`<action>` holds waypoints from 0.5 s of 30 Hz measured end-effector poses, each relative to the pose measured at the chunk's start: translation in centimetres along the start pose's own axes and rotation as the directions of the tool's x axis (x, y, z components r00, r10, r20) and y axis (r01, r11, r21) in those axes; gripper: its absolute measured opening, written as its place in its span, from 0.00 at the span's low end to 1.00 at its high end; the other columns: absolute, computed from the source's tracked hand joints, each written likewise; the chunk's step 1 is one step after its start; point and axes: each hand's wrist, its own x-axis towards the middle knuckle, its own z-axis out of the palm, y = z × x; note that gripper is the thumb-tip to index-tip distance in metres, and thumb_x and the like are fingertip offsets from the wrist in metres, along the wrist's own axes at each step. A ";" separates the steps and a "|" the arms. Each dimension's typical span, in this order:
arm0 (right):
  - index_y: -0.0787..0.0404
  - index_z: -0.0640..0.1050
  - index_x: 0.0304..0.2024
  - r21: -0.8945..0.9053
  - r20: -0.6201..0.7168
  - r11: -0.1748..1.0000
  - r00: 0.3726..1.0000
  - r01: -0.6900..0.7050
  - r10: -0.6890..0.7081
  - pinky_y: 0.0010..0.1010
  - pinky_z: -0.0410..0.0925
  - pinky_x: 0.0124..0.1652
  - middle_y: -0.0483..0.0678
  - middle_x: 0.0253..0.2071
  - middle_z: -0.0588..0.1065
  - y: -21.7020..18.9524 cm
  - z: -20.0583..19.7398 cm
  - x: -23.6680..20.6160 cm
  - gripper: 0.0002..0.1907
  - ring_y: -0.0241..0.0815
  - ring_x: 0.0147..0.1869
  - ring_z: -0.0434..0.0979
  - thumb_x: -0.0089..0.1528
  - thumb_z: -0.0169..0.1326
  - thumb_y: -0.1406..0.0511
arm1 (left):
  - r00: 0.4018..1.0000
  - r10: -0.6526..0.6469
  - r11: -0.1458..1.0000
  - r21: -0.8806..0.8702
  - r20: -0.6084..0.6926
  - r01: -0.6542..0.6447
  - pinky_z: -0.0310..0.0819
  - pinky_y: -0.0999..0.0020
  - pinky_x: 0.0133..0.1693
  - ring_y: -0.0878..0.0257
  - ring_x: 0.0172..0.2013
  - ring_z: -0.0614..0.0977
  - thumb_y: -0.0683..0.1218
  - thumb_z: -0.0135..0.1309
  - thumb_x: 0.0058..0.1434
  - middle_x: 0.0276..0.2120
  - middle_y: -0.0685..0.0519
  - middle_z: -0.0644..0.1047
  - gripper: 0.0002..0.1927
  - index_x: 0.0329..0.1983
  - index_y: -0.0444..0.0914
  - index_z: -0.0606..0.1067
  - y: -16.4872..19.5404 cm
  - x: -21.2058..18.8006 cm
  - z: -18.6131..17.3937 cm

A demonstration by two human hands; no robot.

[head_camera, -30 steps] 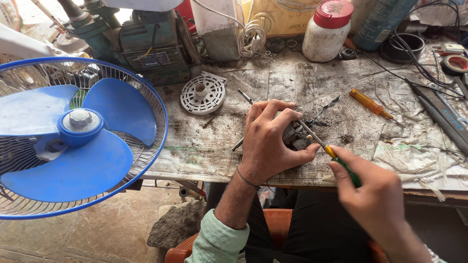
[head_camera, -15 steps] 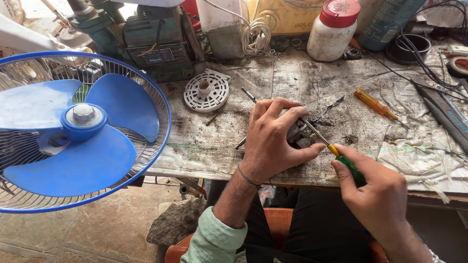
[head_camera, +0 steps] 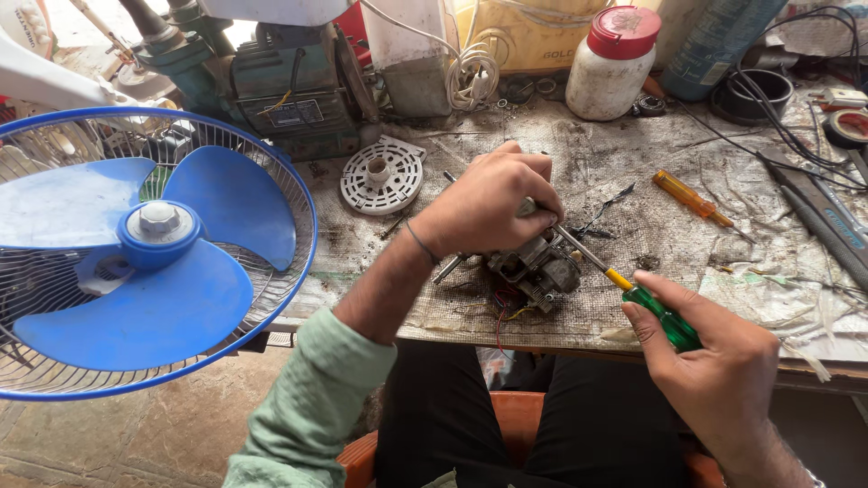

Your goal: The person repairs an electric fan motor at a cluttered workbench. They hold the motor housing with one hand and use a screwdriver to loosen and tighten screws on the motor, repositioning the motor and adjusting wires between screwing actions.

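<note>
My left hand (head_camera: 493, 206) grips a small grey motor (head_camera: 535, 269) that rests on the grimy workbench (head_camera: 633, 181), fingers curled over its top. Coloured wires hang from the motor near the bench's front edge. My right hand (head_camera: 714, 370) holds a green-handled screwdriver (head_camera: 665, 318) with a yellow collar. Its metal shaft runs up and left to the motor's top, under my left fingers.
A blue fan (head_camera: 136, 258) in a wire guard stands at the left, overlapping the bench edge. On the bench lie a white round vented cover (head_camera: 382, 176), an orange screwdriver (head_camera: 692, 199), a red-lidded white jar (head_camera: 615, 65), black cables and a green machine (head_camera: 289, 90).
My left hand has shifted its grip on the motor, exposing more of it below the fingers. The screwdriver stays engaged at the top; my right hand barely moved.
</note>
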 end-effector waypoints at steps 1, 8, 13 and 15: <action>0.59 0.82 0.54 -0.013 0.029 0.999 0.999 -0.031 0.031 0.29 0.74 0.36 0.51 0.41 0.83 0.0 -0.1 0.1 0.19 0.41 0.37 0.85 0.60 0.66 0.64 | 0.999 -0.001 0.998 -0.071 0.043 0.004 0.74 0.59 0.43 0.57 0.37 0.77 0.44 0.63 0.54 0.31 0.56 0.77 0.05 0.33 0.41 0.85 -0.5 0.3 0.0; 0.61 0.82 0.52 -0.116 -0.019 0.972 0.978 0.203 -0.207 0.29 0.74 0.43 0.51 0.42 0.82 0.6 0.1 -0.1 0.14 0.40 0.44 0.84 0.65 0.66 0.65 | 0.985 -0.013 0.967 -0.247 0.169 0.055 0.77 0.60 0.44 0.56 0.41 0.81 0.45 0.62 0.59 0.36 0.51 0.77 0.07 0.38 0.38 0.82 -2.3 0.5 0.6; 0.60 0.81 0.53 -0.024 -0.018 0.987 0.987 0.159 -0.159 0.24 0.75 0.41 0.52 0.43 0.82 0.7 0.3 -0.1 0.16 0.38 0.43 0.85 0.63 0.66 0.64 | 0.987 -0.033 0.941 -0.327 0.157 0.083 0.79 0.62 0.46 0.59 0.42 0.83 0.46 0.62 0.61 0.37 0.52 0.77 0.07 0.38 0.38 0.80 -2.4 0.2 0.7; 0.61 0.82 0.53 -0.037 0.010 0.999 1.000 0.001 -0.001 0.25 0.74 0.37 0.51 0.39 0.82 0.5 0.2 -0.1 0.19 0.38 0.38 0.84 0.60 0.68 0.64 | 0.987 -0.049 0.944 -0.315 0.150 0.095 0.79 0.62 0.45 0.59 0.41 0.83 0.45 0.63 0.59 0.36 0.52 0.77 0.07 0.37 0.37 0.80 -2.4 0.1 0.8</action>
